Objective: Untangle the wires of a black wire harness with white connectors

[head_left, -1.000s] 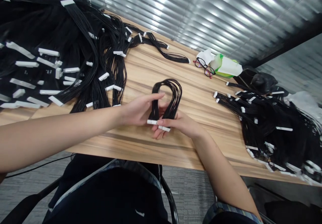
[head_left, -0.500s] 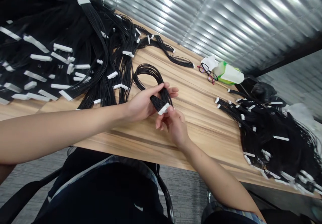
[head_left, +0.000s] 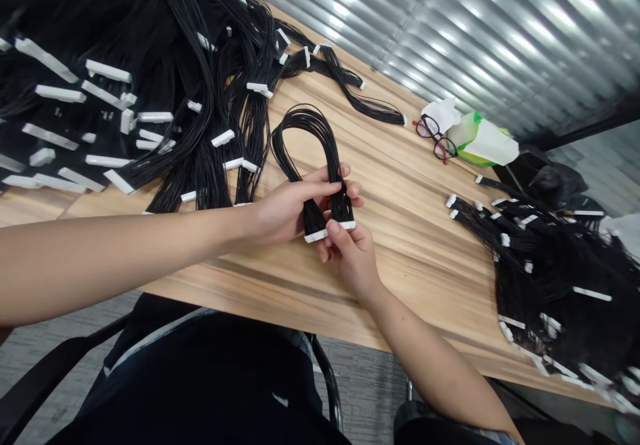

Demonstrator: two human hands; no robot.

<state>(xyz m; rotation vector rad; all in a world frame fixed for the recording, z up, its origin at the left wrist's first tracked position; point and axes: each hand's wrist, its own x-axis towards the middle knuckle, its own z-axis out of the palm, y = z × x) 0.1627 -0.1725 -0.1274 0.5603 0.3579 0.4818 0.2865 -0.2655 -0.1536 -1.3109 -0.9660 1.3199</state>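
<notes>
A black wire harness (head_left: 307, 131) is folded into a loop above the wooden table (head_left: 400, 231), with its two white connectors side by side at the bottom. My left hand (head_left: 285, 208) pinches both wire legs just above the connectors, thumb on top. From below, my right hand (head_left: 347, 251) reaches up and its fingertips close on the white connectors (head_left: 327, 230). The loop arches away from me toward the big pile on the left.
A large heap of black harnesses with white connectors (head_left: 100, 91) covers the table's left. A smaller heap (head_left: 555, 271) lies at the right edge. Glasses (head_left: 435, 139), a white tissue (head_left: 440, 110) and a green-white packet (head_left: 483, 141) sit at the back. A black chair frame (head_left: 327, 381) is below.
The harness loop swung from tilted left to standing nearly upright. Its two connectors came side by side at the bottom. My right hand moved under them and the view shifted slightly.
</notes>
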